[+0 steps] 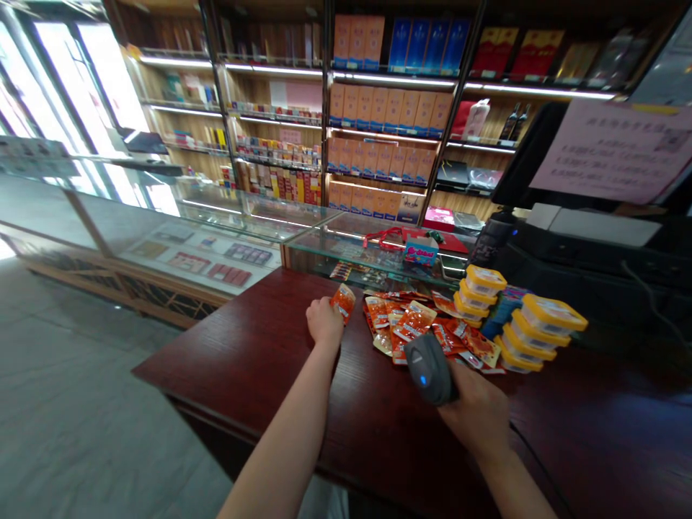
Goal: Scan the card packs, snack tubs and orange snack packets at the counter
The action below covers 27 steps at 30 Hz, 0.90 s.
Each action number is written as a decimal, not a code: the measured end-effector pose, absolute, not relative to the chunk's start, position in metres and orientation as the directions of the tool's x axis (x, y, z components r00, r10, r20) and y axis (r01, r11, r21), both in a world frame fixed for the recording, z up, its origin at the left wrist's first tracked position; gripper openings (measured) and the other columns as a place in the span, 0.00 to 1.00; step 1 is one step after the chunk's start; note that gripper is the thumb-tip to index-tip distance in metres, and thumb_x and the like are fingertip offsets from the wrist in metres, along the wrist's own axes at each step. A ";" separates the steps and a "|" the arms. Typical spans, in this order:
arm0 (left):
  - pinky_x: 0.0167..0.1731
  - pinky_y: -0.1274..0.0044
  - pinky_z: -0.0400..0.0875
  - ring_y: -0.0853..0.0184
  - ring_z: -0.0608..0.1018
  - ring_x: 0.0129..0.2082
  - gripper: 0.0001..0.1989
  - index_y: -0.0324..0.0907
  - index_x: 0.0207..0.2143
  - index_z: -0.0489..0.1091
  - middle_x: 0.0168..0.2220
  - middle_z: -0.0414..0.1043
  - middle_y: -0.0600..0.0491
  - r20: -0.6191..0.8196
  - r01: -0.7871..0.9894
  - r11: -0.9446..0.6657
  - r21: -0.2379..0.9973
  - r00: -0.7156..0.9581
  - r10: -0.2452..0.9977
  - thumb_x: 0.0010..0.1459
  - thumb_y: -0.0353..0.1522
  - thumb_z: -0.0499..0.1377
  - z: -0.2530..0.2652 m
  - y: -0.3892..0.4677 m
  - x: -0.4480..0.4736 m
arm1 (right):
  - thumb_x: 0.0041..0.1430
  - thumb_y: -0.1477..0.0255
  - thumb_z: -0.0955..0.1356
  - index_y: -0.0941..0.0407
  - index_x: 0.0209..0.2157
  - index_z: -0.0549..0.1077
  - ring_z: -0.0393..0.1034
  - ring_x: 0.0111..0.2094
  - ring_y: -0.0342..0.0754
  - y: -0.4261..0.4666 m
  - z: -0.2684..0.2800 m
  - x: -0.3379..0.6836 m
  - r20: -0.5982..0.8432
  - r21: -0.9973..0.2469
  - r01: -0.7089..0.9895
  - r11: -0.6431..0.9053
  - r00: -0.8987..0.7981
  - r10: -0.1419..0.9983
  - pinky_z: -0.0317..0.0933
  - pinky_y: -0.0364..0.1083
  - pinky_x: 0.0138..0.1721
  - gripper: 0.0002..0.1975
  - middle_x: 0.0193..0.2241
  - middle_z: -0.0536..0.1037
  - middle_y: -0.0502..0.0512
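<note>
My left hand is closed on an orange snack packet over the dark red-brown counter, left of the pile. In my right hand is a grey barcode scanner with a blue light on its top; my fingers wrap round its handle, partly hidden. The scanner's head overlaps the near edge of a heap of orange snack packets. Behind and right of the heap rise two stacks of yellow-lidded plastic tubs.
A glass display case adjoins the counter's far edge, with a blue-and-pink box on it. At right stand a dark monitor with a pink paper sheet and a black cable. Lit shelves of boxes line the back wall.
</note>
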State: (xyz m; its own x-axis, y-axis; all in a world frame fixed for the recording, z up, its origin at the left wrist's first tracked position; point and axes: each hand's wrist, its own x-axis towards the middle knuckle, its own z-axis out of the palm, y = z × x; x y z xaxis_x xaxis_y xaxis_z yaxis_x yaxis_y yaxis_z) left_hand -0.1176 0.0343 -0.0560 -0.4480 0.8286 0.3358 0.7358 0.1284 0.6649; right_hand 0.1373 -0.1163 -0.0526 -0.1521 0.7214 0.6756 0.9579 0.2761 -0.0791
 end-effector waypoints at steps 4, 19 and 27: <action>0.47 0.60 0.62 0.50 0.65 0.51 0.16 0.44 0.45 0.73 0.48 0.66 0.40 0.435 0.902 0.081 0.424 -0.282 0.855 0.58 0.31 0.50 -0.053 0.023 -0.102 | 0.55 0.75 0.63 0.59 0.41 0.70 0.73 0.30 0.50 -0.116 -0.066 0.143 0.712 -0.017 0.930 0.368 -0.247 0.657 0.60 0.46 0.33 0.11 0.31 0.79 0.58; 0.60 0.51 0.46 0.52 0.53 0.65 0.22 0.43 0.56 0.66 0.65 0.53 0.44 0.246 0.919 0.291 0.266 -0.357 0.901 0.61 0.39 0.51 -0.066 0.044 -0.113 | 0.52 0.76 0.63 0.56 0.41 0.70 0.74 0.30 0.50 -0.120 -0.073 0.151 0.701 -0.179 0.917 0.356 -0.135 0.700 0.61 0.45 0.31 0.13 0.33 0.80 0.58; 0.60 0.51 0.46 0.48 0.52 0.65 0.23 0.39 0.55 0.66 0.63 0.55 0.37 0.318 0.922 0.240 0.304 -0.336 0.887 0.60 0.37 0.52 -0.063 0.041 -0.107 | 0.52 0.75 0.65 0.56 0.40 0.71 0.75 0.32 0.49 -0.117 -0.077 0.153 0.694 -0.219 0.904 0.367 -0.120 0.710 0.61 0.44 0.33 0.12 0.32 0.79 0.53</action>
State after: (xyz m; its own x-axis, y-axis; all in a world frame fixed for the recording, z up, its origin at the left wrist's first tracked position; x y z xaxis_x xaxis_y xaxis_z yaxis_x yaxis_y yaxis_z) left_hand -0.1066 0.0408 -0.0628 -0.3360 0.8867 0.3175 0.9218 0.2405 0.3039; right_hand 0.1529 -0.1168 -0.0768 -0.1195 0.7100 0.6940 0.9041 0.3666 -0.2194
